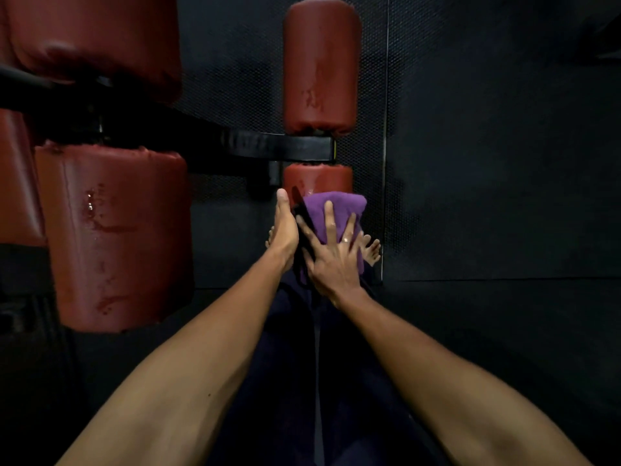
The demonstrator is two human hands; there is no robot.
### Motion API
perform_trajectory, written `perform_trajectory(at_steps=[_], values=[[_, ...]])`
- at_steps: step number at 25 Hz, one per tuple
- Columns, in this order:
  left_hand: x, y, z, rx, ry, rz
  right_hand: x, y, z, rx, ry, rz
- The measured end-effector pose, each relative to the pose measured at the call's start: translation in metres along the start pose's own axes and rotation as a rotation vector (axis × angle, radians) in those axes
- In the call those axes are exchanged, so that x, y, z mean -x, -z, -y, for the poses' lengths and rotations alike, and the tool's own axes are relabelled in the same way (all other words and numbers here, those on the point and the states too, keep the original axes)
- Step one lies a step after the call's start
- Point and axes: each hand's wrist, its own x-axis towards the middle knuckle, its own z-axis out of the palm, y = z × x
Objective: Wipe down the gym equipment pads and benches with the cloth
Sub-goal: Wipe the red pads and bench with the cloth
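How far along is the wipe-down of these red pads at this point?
Looks done: the upper roller pad and the large left pad show wet streaks, suggesting a pass. In hand: the right hand presses the purple cloth flat on the lower roller pad; the left hand rests against its left side. Left: the top-left pad shows no clear wetness and may still need wiping.

Left hand (285, 230) edge-on and straight, reaching forward — right hand (331, 264) beside it, flat, fingers (328, 216) spread
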Motion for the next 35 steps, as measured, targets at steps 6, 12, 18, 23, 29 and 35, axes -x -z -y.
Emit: perform_trajectory(at_steps=[6, 12, 18, 23, 29, 35], values=[[0.133, -0.005, -0.087, 0.151, -0.106, 0.122, -0.068, 0.042, 0.011, -0.163, -0.191, -0.032], [0.152, 0.003, -0.096, 0.148, -0.092, 0.175, -0.080, 0.067, -0.023, -0.631, -0.479, 0.087], [0.137, 0.003, -0.090, 0.141, -0.044, 0.258, -0.004, 0.020, -0.021, -0.388, -0.331, 0.058], [0.040, -0.008, -0.010, 0.057, 0.020, 0.130, -0.026, 0.014, -0.015, 0.008, 0.117, -0.020], [0.093, 0.008, -0.047, 0.073, 0.019, 0.157, -0.084, 0.059, -0.015, -0.242, -0.164, -0.017], [0.148, 0.014, -0.068, 0.168, -0.202, 0.262, -0.075, 0.063, -0.015, -0.325, -0.189, 0.039]])
